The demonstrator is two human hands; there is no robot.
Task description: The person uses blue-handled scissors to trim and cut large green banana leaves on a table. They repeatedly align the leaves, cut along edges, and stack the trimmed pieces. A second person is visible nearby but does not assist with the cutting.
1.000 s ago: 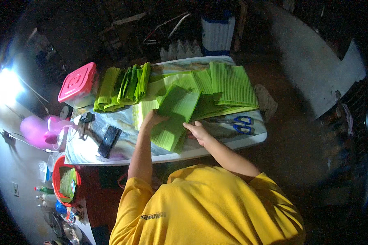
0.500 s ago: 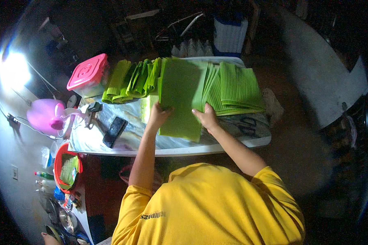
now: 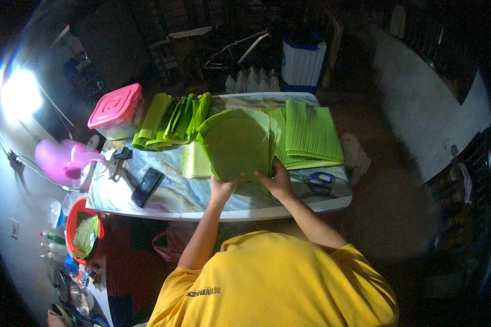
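Both hands hold a stack of green banana leaf pieces (image 3: 234, 143) above the marble-patterned table. The front piece looks rounded at its top, with straighter leaf edges showing behind it at the right. My left hand (image 3: 223, 188) grips the lower left edge, thumb on the near face. At the lower right, my right hand (image 3: 278, 182) pinches the same pieces, its thumb also in front. Fingers behind the leaves are hidden. Just right of my right hand, scissors (image 3: 321, 177) with blue handles lie on the table. Folded leaf sheets (image 3: 313, 129) are piled beyond them.
Rolled leaves (image 3: 172, 120) and a pink-lidded container (image 3: 115, 109) occupy the table's far left. A dark phone (image 3: 148, 187) lies near the left front, close to a pink fan (image 3: 65, 161). An orange basin (image 3: 83, 231) stands lower left. White bottles (image 3: 252, 80) are behind the table.
The held leaves have come nearer to me, and a rounded outline now shows. My hands have shifted to their bottom edge, closer together. The blue-handled scissors have come into sight.
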